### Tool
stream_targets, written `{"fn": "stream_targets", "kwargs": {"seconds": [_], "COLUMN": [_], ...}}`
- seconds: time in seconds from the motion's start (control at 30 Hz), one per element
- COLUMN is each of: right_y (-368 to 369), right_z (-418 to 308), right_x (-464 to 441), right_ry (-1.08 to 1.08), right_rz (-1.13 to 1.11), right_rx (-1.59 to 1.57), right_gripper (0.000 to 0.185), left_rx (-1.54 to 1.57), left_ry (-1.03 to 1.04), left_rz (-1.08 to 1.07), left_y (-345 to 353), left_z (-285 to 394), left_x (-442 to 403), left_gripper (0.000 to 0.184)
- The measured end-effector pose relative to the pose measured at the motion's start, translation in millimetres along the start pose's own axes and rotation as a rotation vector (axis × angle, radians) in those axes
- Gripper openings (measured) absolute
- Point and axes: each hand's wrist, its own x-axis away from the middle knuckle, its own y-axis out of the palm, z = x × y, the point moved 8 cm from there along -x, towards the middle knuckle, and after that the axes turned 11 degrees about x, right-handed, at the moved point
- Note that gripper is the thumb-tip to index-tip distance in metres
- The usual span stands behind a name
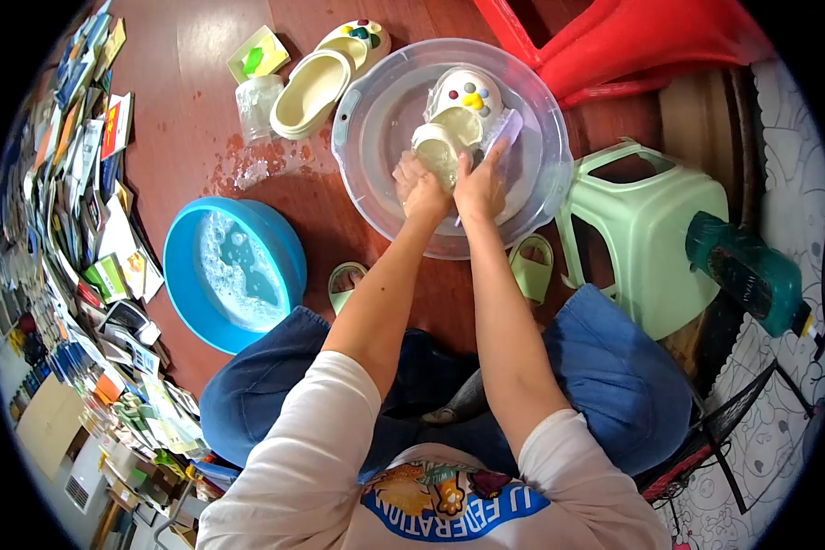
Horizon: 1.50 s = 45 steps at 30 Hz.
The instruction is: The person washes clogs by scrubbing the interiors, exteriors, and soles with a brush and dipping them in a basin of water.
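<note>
A cream clog with coloured charms on its toe lies in a clear round basin of water. My left hand is at the left of the clog's heel, its fingers curled against it. On the right side of the heel, my right hand holds a pale purple brush, whose head points up beside the clog. Outside the basin, at its upper left, the other cream clog rests on the red-brown floor, with similar charms on its toe.
A blue basin of sudsy water stands at the left. Also around are a clear cup, a small box, a green stool, a dark green bottle, a red chair and piled books.
</note>
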Motion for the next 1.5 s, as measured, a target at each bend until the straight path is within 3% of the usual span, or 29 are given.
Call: {"fn": "stream_targets", "kwargs": {"seconds": [0.03, 0.1, 0.23, 0.27, 0.33, 0.37, 0.5, 0.67, 0.73, 0.8, 0.87, 0.9, 0.93, 1.0, 1.07, 1.1, 1.17, 1.3, 1.37, 1.4, 1.47, 1.5], "right_y": [6, 6, -6, 0, -9, -6, 8, 8, 16, 34, 21, 43, 35, 16, -46, -53, -47, -55, -58, -58, -51, -57], "right_z": [0, -2, 4, 13, 18, 25, 45, 51, 54, 59, 57, 63, 59, 49, 27, 23, -4, -24, -27, -26, -24, -31], "right_x": [-4, -4, -1, -2, 0, 1, -1, 4, 3, -12, -4, -18, -19, -21, 32, 33, 46, 45, 43, 37, 25, 32], "right_ry": [0.038, 0.042, -0.010, -0.017, -0.164, -0.119, -0.020, -0.104, -0.104, -0.133, -0.164, -0.156, -0.183, -0.238, 0.035, 0.033, 0.050, -0.036, -0.085, -0.126, -0.152, -0.179], "right_rz": [-0.085, -0.091, -0.083, -0.074, 0.187, 0.080, -0.002, -0.034, -0.082, -0.120, -0.052, -0.198, -0.228, -0.287, -0.359, -0.359, -0.711, -0.753, -0.697, -0.634, -0.472, -0.420], "right_rx": [0.021, 0.014, -0.102, -0.099, -0.216, -0.307, -0.572, -0.471, -0.427, -0.652, -0.531, -0.821, -0.821, -0.822, -1.041, -1.039, -1.196, -1.196, -1.126, -1.065, -0.938, -0.897], "right_gripper": [0.086, 0.087, 0.088, 0.088, 0.089, 0.084, 0.077, 0.077, 0.077, 0.078, 0.077, 0.076, 0.074, 0.072, 0.067, 0.067, 0.061, 0.066, 0.066, 0.066, 0.089, 0.101], "left_rx": [0.003, 0.168, 0.173, 0.153, 0.135, 0.106, 0.173, 0.391, 0.554, 0.649, 0.742, 0.819, 0.895, 0.954, 1.065, 1.067, 1.308, 1.307, 0.684, 0.689, 0.125, 0.182], "left_ry": [-0.002, -0.175, -0.207, -0.152, -0.094, -0.098, -0.210, -0.277, -0.328, -0.360, -0.392, -0.484, -0.577, -0.568, -0.642, -0.641, -0.604, -0.583, -0.300, -0.300, 0.057, 0.145], "left_rz": [0.004, -0.217, -0.349, -0.297, -0.232, -0.280, -0.441, -0.444, -0.466, -0.563, -0.666, -0.737, -0.809, -0.828, -0.866, -0.864, -0.930, -0.940, -0.872, -0.870, -0.480, -0.515], "left_y": [-3, 7, -5, -20, -46, -52, -66, -72, -80, -86, -98, -106, -107, -104, -100, -100, -103, -124, -143, -149, -188, -220], "left_z": [1, -16, -12, -5, 9, 14, 16, 8, 19, 31, 50, 60, 65, 66, 66, 65, 72, 74, 70, 70, 70, 90], "left_x": [-5, -7, -1, -1, 0, 1, 10, 14, 18, 21, 27, 35, 43, 46, 52, 55, 63, 64, 47, 41, 10, 13], "left_gripper": [0.095, 0.106, 0.111, 0.112, 0.112, 0.112, 0.113, 0.114, 0.098, 0.089, 0.081, 0.074, 0.068, 0.067, 0.067, 0.067, 0.066, 0.070, 0.076, 0.076, 0.082, 0.076]}}
